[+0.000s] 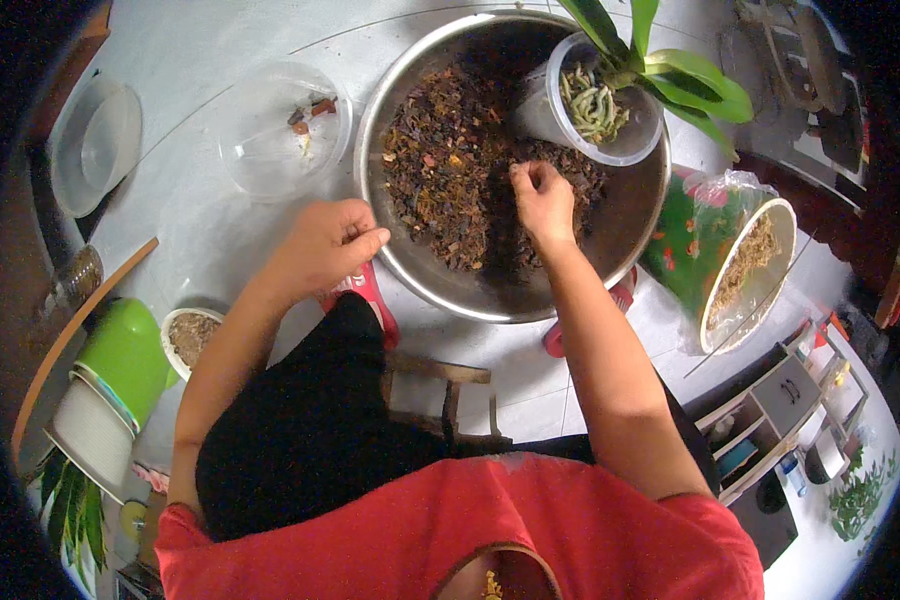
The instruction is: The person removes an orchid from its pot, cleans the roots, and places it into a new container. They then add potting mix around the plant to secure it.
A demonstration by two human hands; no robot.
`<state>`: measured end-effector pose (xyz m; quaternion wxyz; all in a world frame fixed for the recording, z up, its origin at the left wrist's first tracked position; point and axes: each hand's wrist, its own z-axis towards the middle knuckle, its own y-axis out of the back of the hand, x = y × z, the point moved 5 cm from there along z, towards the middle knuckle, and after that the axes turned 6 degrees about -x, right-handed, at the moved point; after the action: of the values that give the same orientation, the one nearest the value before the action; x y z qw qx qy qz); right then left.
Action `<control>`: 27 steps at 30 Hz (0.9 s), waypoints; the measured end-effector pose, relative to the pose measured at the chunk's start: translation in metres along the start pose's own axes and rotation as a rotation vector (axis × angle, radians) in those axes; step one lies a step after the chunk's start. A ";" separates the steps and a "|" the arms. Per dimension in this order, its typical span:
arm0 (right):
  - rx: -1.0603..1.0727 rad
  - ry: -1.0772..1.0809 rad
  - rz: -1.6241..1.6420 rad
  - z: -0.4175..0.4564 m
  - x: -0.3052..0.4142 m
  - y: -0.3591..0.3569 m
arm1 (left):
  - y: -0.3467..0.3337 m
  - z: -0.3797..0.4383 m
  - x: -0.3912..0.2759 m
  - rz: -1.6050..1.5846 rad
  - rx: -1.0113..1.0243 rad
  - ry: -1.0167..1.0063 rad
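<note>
A wide metal basin [450, 294] holds dark bark-like potting mix [444, 176]. In its upper right part a clear plastic pot [544, 112] leans, with pale roots [592, 109] inside and an orchid-like plant's green leaves [694, 82] reaching over the basin's rim. My right hand [544, 199] is over the mix just below the pot, its fingertips pinched together; whether something small is between them cannot be told. My left hand [334, 244] is at the basin's left rim with fingers curled and thumb against them; nothing is visible in it.
Left of the basin are a clear plastic bowl [285, 135] with a few bark pieces and another translucent container [96, 146]. A small tub [191, 337] and a green pot [124, 360] stand lower left. At right, a white-rimmed bucket [791, 225] with fibrous material lies tilted.
</note>
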<state>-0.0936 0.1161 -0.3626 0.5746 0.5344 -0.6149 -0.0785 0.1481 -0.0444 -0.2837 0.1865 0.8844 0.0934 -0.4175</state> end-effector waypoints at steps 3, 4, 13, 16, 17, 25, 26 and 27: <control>0.205 -0.156 0.501 -0.036 0.068 -0.007 | -0.006 -0.008 0.007 -0.068 0.076 0.041; 0.220 -0.038 0.546 -0.046 0.109 -0.006 | -0.007 -0.009 0.006 -0.045 0.095 0.029; 0.013 0.576 0.165 -0.072 0.254 -0.016 | -0.012 -0.003 0.016 0.177 0.040 -0.301; -0.022 0.485 0.093 -0.058 0.178 0.001 | -0.003 0.005 0.039 0.398 0.255 0.186; -0.049 0.434 0.033 -0.049 0.139 0.007 | -0.003 0.008 0.037 0.283 0.174 0.207; -0.075 0.231 -0.306 0.008 -0.019 0.016 | -0.022 0.014 0.027 -0.324 -0.042 0.259; -0.036 0.188 -0.361 0.008 -0.019 0.010 | -0.023 0.015 0.031 -0.314 -0.044 0.255; 0.064 0.109 -0.391 0.004 -0.024 -0.002 | -0.025 0.015 0.039 -0.306 -0.049 0.252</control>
<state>-0.1013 0.1310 -0.3803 0.5636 0.6649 -0.4697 -0.1400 0.1541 -0.0274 -0.3292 0.1292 0.9005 0.2592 -0.3245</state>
